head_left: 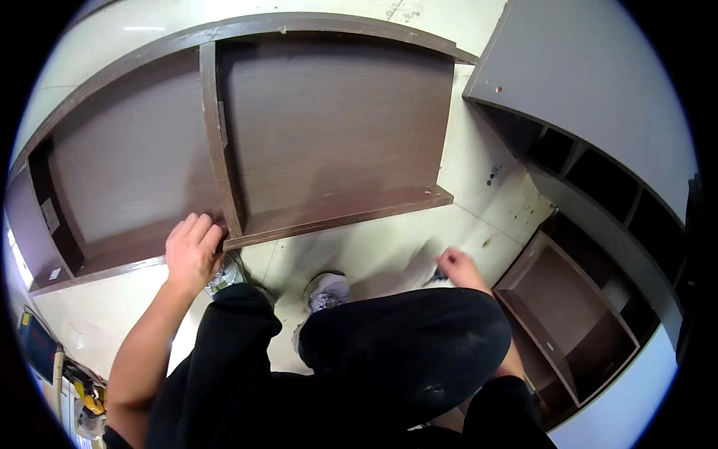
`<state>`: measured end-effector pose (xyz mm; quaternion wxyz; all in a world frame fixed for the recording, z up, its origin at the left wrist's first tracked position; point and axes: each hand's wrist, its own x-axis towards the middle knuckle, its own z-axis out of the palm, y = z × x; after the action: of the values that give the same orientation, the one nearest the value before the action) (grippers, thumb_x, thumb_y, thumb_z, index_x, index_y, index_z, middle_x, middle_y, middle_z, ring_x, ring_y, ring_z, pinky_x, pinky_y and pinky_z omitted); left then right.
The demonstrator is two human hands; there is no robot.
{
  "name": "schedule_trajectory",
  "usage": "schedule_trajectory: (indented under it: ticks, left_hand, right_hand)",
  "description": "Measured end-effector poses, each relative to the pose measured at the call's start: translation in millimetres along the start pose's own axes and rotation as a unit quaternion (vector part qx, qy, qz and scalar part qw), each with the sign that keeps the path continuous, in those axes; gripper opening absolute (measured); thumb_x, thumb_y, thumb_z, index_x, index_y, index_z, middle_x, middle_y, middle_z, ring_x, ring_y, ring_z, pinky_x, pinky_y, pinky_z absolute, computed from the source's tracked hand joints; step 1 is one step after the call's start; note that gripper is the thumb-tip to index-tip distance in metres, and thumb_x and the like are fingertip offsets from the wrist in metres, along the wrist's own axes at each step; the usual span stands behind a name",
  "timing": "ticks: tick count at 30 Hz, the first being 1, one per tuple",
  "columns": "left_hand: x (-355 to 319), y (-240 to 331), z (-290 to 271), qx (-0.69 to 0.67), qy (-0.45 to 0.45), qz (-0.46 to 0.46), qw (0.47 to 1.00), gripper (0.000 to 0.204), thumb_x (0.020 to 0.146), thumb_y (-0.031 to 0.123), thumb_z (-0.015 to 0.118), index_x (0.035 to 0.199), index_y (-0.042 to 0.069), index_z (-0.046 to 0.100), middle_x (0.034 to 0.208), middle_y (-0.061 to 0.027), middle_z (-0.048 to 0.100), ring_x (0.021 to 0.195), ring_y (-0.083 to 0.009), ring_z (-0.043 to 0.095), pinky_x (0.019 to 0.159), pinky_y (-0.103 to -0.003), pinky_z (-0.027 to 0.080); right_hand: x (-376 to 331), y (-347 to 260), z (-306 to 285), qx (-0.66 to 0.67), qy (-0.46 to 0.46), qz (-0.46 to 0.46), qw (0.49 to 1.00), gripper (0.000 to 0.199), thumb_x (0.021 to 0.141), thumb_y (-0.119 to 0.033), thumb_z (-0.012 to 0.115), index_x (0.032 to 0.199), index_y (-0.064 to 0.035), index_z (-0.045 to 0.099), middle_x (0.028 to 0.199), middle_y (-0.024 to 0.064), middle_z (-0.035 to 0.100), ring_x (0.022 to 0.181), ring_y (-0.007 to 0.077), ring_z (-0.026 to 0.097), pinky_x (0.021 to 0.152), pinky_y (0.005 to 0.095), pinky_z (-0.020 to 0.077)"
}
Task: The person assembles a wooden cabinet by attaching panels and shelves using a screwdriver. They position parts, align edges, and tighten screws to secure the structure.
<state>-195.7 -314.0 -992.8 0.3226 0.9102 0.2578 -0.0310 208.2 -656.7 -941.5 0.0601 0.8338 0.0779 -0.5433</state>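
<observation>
A brown wooden cabinet frame (336,123) lies on its back before me, split by a divider board (213,120). My left hand (194,251) is closed over its near edge board, right beside the lower end of the divider; its fingertips reach inside and are partly hidden. Farther right, above the floor and beyond my raised knee, my right hand (458,268) is closed, apart from the frame. Whatever it may hold is too small to make out. A small dark blue object (436,278) shows beside it, blurred.
On the right stands a grey cabinet (591,82) with dark open compartments. Below it is a brown open drawer box (572,299). Several dark bits (492,176) lie on the pale tiled floor (479,217). Tools, one yellow (91,396), sit at the lower left. My shoes (327,290) are near the frame.
</observation>
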Motion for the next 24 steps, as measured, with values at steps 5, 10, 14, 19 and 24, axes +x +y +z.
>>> schedule_trajectory:
  ticks: [5, 10, 14, 19, 24]
  left_hand:
    - [-2.0, -2.7, 2.6, 0.001, 0.001, -0.014, 1.000, 0.040, 0.053, 0.010, 0.078, 0.087, 0.008, 0.058, 0.088, -0.0098, 0.052, 0.082, -0.0304, 0.054, 0.067, -0.040, 0.045]
    - [2.1, 2.3, 3.0, -0.007, -0.009, -0.036, 0.999, 0.046, 0.053, 0.010, 0.080, 0.091, 0.007, 0.054, 0.094, -0.0109, 0.053, 0.088, -0.0328, 0.054, 0.071, -0.044, 0.046]
    - [-1.7, 8.5, 6.5, 0.007, -0.011, -0.093, 0.996, 0.043, 0.058, 0.011, 0.080, 0.095, 0.008, 0.058, 0.096, -0.0091, 0.055, 0.093, -0.0297, 0.054, 0.076, -0.039, 0.045]
    - [-16.1, 6.1, 5.1, -0.022, 0.046, -0.092, 0.994, 0.038, 0.061, 0.011, 0.081, 0.094, 0.009, 0.062, 0.097, -0.0058, 0.058, 0.091, -0.0277, 0.056, 0.075, -0.039, 0.043]
    - [-66.8, 12.2, -1.7, -0.111, 0.183, -0.052, 0.975, 0.022, 0.070, 0.010, 0.078, 0.079, 0.009, 0.058, 0.081, -0.0046, 0.055, 0.073, -0.0257, 0.053, 0.068, -0.038, 0.040]
  right_hand:
    - [8.7, -122.2, -68.6, 0.001, 0.124, -0.209, 0.970, 0.023, 0.090, -0.024, 0.071, 0.091, -0.0045, 0.060, 0.073, 0.0036, 0.063, 0.070, 0.0100, 0.058, 0.066, 0.0282, 0.0488]
    - [-9.8, -235.2, -69.3, -0.153, 0.086, -0.261, 0.949, 0.022, 0.087, -0.022, 0.068, 0.096, -0.0033, 0.060, 0.074, 0.0129, 0.067, 0.071, 0.0226, 0.067, 0.067, 0.0360, 0.0517]
    - [-24.8, -288.1, -25.9, -0.301, -0.010, -0.324, 0.897, 0.025, 0.085, -0.024, 0.065, 0.096, -0.0026, 0.058, 0.089, 0.0224, 0.067, 0.086, 0.0399, 0.065, 0.076, 0.0454, 0.0506]
    - [-25.3, -306.6, 32.1, -0.277, -0.079, -0.342, 0.894, 0.031, 0.087, -0.026, 0.061, 0.102, 0.0004, 0.056, 0.094, 0.0237, 0.067, 0.092, 0.0420, 0.063, 0.083, 0.0466, 0.0494]
    - [-25.2, -340.4, 68.1, -0.197, -0.085, -0.359, 0.908, 0.030, 0.086, -0.021, 0.060, 0.107, -0.0010, 0.052, 0.102, 0.0228, 0.064, 0.093, 0.0415, 0.062, 0.083, 0.0439, 0.0489]
